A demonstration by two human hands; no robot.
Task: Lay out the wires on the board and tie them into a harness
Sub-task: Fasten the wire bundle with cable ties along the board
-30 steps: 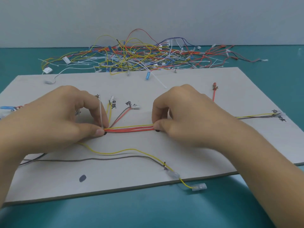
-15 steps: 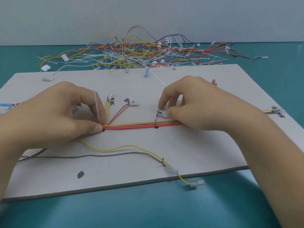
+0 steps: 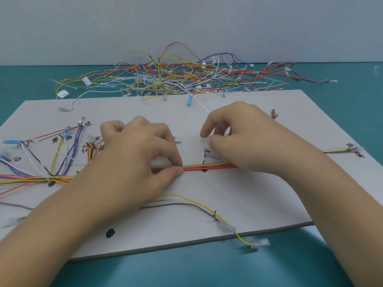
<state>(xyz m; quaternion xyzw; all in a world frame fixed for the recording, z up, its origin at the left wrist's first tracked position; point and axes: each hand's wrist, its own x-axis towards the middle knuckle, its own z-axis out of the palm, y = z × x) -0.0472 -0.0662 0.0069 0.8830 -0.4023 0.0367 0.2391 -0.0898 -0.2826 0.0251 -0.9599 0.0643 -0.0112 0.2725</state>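
My left hand (image 3: pixel 132 162) pinches the bundle of red, orange and yellow wires (image 3: pixel 211 166) between thumb and forefinger, pressing it onto the flat grey board (image 3: pixel 228 193) near its middle, where the run lies left to right. My right hand (image 3: pixel 248 141) rests over the bundle's other end with its fingers curled; their tips meet as if on something small, but I cannot tell whether they hold anything. To tie well here I think I should hold the strands flat and parallel under the left pinch, with none crossing. I would put the tie over the black dot (image 3: pixel 204 169) under the bundle and pull it snug without kinking the thin wires. By my count there are one board, two hands and one tied junction (image 3: pixel 49 180) at the left where the branches fan out. Two loose wires lie in front, a yellow wire (image 3: pixel 180 196) and a grey wire (image 3: pixel 186 204). The yellow one carries two clear plastic terminals (image 3: pixel 260 243), the outer one hanging past the board's edge. One black oval mark (image 3: pixel 110 233) is bare, and one tangled heap of spare coloured wires (image 3: pixel 176 79) lies behind the board.
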